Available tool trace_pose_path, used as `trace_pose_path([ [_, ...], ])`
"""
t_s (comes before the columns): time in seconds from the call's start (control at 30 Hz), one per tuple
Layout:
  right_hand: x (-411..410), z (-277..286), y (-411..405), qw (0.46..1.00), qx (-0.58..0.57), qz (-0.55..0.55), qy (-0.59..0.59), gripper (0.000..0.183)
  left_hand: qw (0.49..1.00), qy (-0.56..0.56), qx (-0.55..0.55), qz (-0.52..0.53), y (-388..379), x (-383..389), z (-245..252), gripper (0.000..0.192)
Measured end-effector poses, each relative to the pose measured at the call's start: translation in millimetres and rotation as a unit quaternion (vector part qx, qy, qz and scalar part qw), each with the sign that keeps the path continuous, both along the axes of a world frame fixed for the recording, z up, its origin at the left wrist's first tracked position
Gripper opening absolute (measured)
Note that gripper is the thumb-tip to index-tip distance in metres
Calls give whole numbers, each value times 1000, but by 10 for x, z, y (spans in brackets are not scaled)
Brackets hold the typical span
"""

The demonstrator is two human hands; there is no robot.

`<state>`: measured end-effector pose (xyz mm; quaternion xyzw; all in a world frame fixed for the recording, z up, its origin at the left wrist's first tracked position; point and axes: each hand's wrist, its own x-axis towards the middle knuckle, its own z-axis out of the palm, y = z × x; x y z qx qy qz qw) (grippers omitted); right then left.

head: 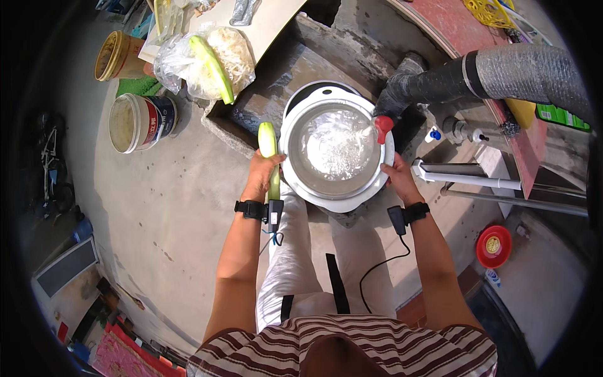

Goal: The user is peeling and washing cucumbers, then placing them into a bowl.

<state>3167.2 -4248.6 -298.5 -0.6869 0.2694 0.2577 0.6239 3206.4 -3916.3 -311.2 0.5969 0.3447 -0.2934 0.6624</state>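
Observation:
A white-rimmed basin sits over the concrete sink, below a tap with a red handle. Clear water stands inside it, rippled and glaring in the sun. My left hand grips a long pale-green peeled gourd upright along the palm, its thumb on the basin's left rim. On the opposite side, my right hand grips the right rim, fingers partly hidden beneath. Another long pale-green peeled gourd lies on a clear plastic bag of pale shreds at the upper left.
The concrete sink has rough raised edges. A thick wrapped pipe crosses the upper right. Two buckets, one white and one yellow, stand at left. A red basin lies at right. A cable hangs from my right wrist.

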Motion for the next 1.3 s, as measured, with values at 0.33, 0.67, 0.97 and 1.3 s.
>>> trace_pose_path([
  [0.33,-63,167,361,985,41,164,21,24,985,8,142,103,283,-1107,507,28],
  [0.67,-77,43,606,995,-78,26,-52,40,974,-15,100,203,442,-1553,351,20],
  [0.97,223,525,423,942,-195,-4,-273,24,977,-20,84,196,433,-1534,359,19],
  [1.3,-129,612,608,885,-293,275,-235,32,973,-24,99,209,457,-1554,321,18],
])
